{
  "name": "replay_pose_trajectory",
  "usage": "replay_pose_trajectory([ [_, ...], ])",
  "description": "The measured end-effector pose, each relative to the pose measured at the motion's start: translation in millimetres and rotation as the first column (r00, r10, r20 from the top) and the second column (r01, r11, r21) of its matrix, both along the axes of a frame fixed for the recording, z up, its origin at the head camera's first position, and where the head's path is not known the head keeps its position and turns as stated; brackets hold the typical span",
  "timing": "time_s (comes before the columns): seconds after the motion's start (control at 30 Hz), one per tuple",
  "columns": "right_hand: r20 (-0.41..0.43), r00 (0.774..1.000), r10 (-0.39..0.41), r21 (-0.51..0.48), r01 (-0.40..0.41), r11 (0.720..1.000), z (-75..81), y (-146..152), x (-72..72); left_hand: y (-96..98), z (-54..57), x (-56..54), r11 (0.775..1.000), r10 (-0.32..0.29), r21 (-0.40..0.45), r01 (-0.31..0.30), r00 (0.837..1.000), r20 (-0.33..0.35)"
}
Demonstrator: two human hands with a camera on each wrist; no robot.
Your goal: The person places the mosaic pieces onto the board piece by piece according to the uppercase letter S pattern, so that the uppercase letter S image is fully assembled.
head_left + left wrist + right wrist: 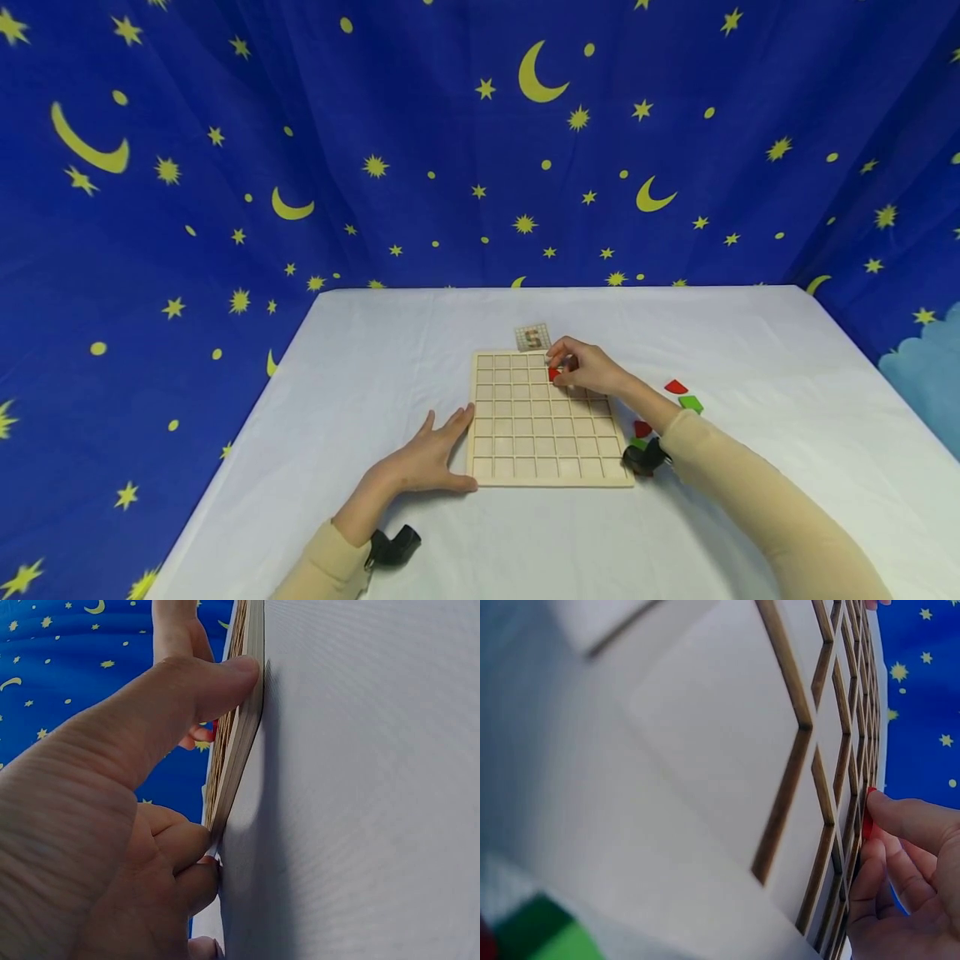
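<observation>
While the splayed left hand (423, 463) touched the board (531, 425), the right hand (595, 369) pinched a red piece (553, 375) near its far edge.

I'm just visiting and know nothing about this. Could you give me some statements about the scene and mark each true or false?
1. The right hand holds a red piece. True.
2. The left hand is well away from the board. False: it touches the board's left edge.
3. A small card lies beyond the board's far edge. True.
4. The curtain is plain, with no pattern. False: it is blue with yellow moons, stars and dots.
5. A green piece lies to the right of the board. True.
</observation>
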State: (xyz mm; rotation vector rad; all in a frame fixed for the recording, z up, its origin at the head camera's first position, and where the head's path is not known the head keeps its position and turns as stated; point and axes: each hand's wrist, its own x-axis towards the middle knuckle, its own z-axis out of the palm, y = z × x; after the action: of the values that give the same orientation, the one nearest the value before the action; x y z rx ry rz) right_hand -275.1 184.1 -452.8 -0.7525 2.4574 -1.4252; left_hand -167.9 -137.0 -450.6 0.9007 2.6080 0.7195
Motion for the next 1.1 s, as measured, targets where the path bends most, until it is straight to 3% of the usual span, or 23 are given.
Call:
replay_pose_trajectory([
  [0.33, -0.041, 0.999, -0.003, 0.019, 0.003, 1.0, 2.9, -1.0, 0.4, 1.4, 0.8, -0.8, 1.0, 0.011, -0.004, -0.011, 1.0, 0.006],
  [0.5, -0.027, 0.999, -0.026, 0.025, 0.026, 0.999, 13.0, -5.6, 8.5, 2.0, 1.3, -0.9, 1.0, 0.01, -0.005, -0.01, 1.0, 0.002],
  [0.7, 0.021, 0.999, -0.043, -0.042, 0.044, 0.998, 41.8, -11.7, 22.3, 2.0, 1.1, 0.3, 1.0, 0.01, -0.009, -0.01, 1.0, 0.009],
  [0.93, 0.07, 0.996, -0.06, -0.176, 0.072, 0.982, 52.5, -4.7, 14.6, 2.2, 1.9, 0.1, 1.0, 0.012, -0.006, -0.012, 1.0, 0.014],
  [1.1, 0.104, 0.993, -0.061, -0.22, 0.083, 0.972, 62.1, 3.0, 17.7, 1.3, 2.3, 0.4, 1.0, 0.014, -0.014, -0.014, 1.0, 0.014],
])
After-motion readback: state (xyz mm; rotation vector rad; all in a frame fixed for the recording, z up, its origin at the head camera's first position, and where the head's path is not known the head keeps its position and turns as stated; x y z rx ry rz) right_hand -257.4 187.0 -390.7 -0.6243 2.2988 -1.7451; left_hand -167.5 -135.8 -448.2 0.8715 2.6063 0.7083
